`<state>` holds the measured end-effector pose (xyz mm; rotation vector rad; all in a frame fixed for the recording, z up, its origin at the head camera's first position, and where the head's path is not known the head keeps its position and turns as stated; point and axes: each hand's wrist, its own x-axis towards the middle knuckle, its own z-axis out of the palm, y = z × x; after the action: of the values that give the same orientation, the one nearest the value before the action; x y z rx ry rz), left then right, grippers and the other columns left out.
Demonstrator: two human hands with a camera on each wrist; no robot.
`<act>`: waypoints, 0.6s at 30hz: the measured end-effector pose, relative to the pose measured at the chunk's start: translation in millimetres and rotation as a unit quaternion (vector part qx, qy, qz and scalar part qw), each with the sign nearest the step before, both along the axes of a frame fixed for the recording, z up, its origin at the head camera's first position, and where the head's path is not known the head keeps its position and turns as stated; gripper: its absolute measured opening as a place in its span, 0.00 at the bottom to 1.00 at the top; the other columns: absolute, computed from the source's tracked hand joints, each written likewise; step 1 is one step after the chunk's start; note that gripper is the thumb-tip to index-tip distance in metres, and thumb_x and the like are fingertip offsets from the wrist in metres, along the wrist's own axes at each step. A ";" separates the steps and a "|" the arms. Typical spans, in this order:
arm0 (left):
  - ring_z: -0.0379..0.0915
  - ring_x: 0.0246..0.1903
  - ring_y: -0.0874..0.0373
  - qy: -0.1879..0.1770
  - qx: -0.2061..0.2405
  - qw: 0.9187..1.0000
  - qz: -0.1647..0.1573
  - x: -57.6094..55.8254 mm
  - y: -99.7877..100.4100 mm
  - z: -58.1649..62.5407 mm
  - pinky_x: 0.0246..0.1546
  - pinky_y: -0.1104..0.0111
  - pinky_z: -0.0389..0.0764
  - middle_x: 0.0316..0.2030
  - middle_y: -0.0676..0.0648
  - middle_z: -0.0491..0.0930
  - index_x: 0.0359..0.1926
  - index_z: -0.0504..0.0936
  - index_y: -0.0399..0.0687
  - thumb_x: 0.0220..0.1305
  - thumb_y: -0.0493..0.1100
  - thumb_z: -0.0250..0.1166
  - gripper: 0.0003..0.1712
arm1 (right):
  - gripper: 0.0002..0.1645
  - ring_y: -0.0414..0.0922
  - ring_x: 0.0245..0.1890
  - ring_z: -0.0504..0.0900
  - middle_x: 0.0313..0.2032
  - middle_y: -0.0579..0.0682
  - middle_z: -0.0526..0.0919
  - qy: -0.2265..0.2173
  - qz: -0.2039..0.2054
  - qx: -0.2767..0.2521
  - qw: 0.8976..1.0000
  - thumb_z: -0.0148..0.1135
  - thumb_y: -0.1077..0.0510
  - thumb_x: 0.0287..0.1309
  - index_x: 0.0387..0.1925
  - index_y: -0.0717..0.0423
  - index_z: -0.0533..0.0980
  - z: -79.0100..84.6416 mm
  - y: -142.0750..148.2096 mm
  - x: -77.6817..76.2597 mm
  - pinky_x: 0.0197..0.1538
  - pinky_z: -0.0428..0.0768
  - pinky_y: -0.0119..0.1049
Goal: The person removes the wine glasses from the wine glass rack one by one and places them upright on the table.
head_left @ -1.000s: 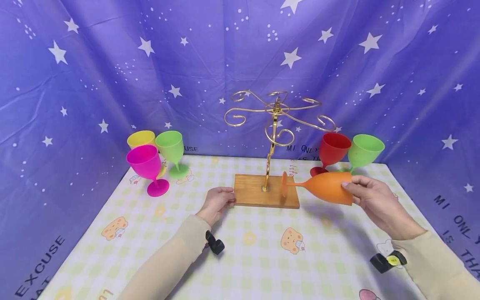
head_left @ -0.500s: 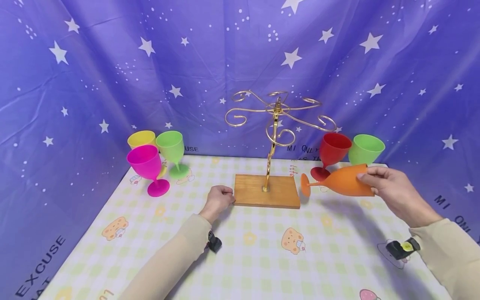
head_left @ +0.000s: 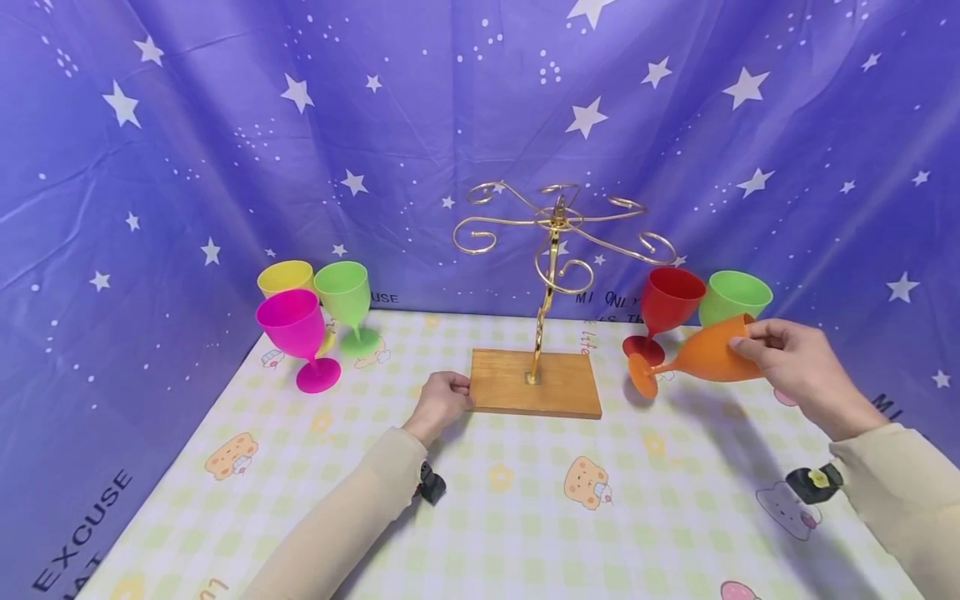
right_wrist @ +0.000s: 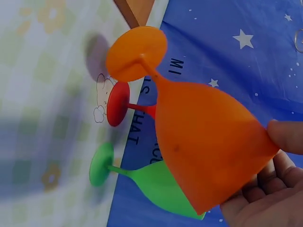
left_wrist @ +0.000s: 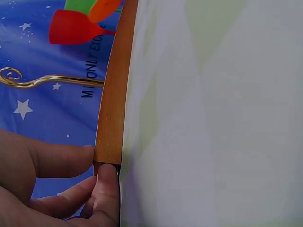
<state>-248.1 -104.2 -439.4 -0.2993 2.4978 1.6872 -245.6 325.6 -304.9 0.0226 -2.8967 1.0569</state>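
My right hand [head_left: 806,371] pinches an orange goblet [head_left: 712,354] by its rim, thumb outside the bowl. The goblet is tilted over the table's right side, foot lower and pointing left. In the right wrist view its bowl [right_wrist: 213,137] covers part of the red and green goblets behind. My left hand [head_left: 438,404] grips the left end of the wooden base [head_left: 498,383] of a gold metal rack [head_left: 553,250] with curled hooks. The left wrist view has the thumb [left_wrist: 66,160] at the base's corner and fingertips against its end.
A red goblet [head_left: 670,300] and a green goblet [head_left: 738,296] stand at the back right. Yellow [head_left: 285,275], green [head_left: 345,292] and magenta [head_left: 292,325] goblets stand at the back left. A starry blue curtain [head_left: 420,125] hangs behind the checked tablecloth [head_left: 480,533].
My right hand has carried the orange goblet rightward, away from the rack base, and its foot has tipped downward. The left hand and rack have stayed in place.
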 end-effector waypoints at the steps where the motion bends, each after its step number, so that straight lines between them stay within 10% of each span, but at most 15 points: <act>1: 0.73 0.31 0.57 0.000 0.001 1.000 0.000 0.0 0.0 0.1 0.30 0.71 0.77 0.33 0.45 0.78 0.45 0.80 0.34 0.51 0.25 0.64 0.18 | 0.26 0.41 0.29 0.70 0.32 0.44 0.80 0.011 0.000 0.008 1.000 0.56 0.41 0.64 0.48 0.61 0.74 -0.3 -0.6 0.0 0.24 0.71 0.36; 18: 0.73 0.31 0.57 -0.001 0.006 1.000 0.005 0.2 -0.1 -0.8 0.30 0.72 0.76 0.33 0.46 0.77 0.45 0.80 0.34 0.52 0.25 0.64 0.17 | 0.15 0.63 0.35 0.76 0.39 0.68 0.79 0.162 0.026 0.158 0.974 0.56 0.61 0.62 0.46 0.68 0.75 -12.0 -7.7 -8.2 0.36 0.71 0.56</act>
<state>-248.0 -104.3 -440.2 -0.3127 2.4878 1.7049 -253.7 317.9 -317.0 0.2599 -2.7372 0.5237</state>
